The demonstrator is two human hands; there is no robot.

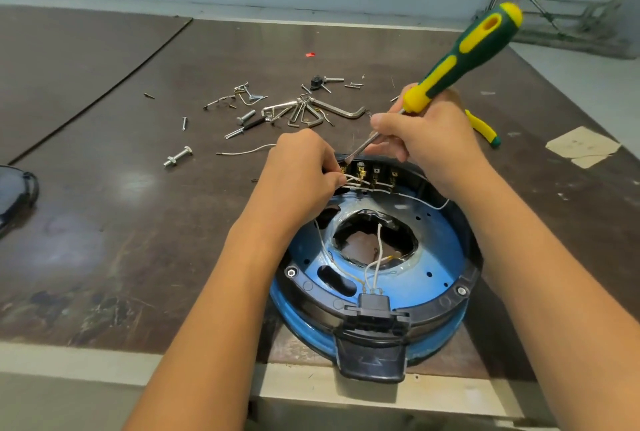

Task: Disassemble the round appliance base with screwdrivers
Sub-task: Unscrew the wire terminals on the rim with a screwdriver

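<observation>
Here's the round appliance base [433,257], open side up at the near edge of the surface [138,205], its black tab hanging just over the lip. The right hand [426,139] pinches the green-and-yellow screwdriver [467,49] low down on the shaft, with the tip angled into the left end of the terminal row [375,174] on the far wall of the base. The left hand [301,174] is curled in tight, pinching the white wires [353,182] right at that terminal.

This looks like the wiring stage: freeing a lead from its connector. The next move calls for a small, controlled pry with the tip while the left hand draws the wire straight off. Hex keys [311,111] and loose screws lie far back, and pliers [483,129] sit behind the right hand.
</observation>
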